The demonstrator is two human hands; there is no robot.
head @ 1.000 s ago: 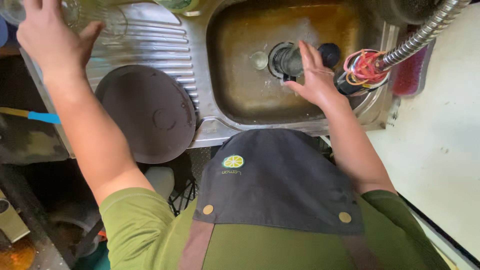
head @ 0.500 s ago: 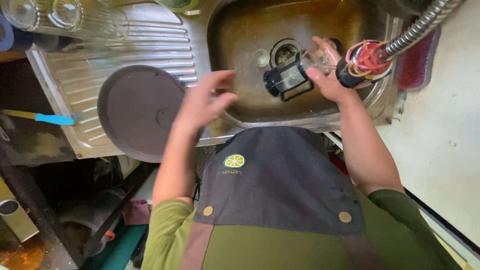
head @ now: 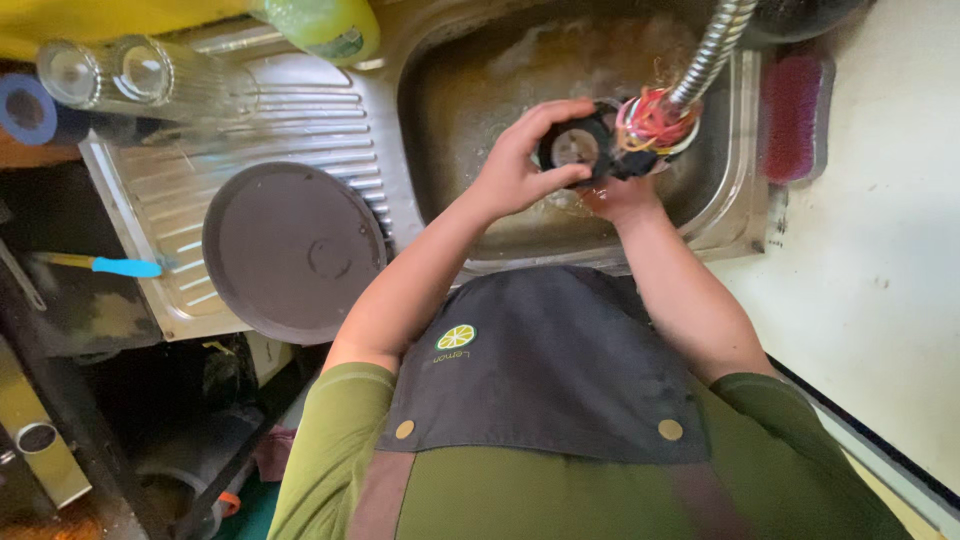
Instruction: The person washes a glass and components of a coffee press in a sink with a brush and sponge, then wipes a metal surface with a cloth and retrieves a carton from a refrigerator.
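Over the steel sink basin (head: 470, 110) both my hands hold a small black cup-like part (head: 578, 148) with a pale inside. My left hand (head: 520, 160) wraps its rim from the left. My right hand (head: 622, 196) supports it from below and is mostly hidden behind it. The part sits right under the end of a flexible metal tap hose (head: 712, 45), whose tip is wrapped in red and yellow rubber bands (head: 652, 120).
A round brown lid (head: 292, 250) lies upside down on the ribbed drainboard (head: 170, 210). Two clear glasses (head: 110, 72) lie at its far end beside a green bottle (head: 320, 25). A pink brush (head: 795, 115) rests on the sink's right rim, with a white counter (head: 880, 250) beyond.
My left hand came from the glasses on the drainboard across to the sink and took hold of the black part. My right hand lifted that part up under the hose.
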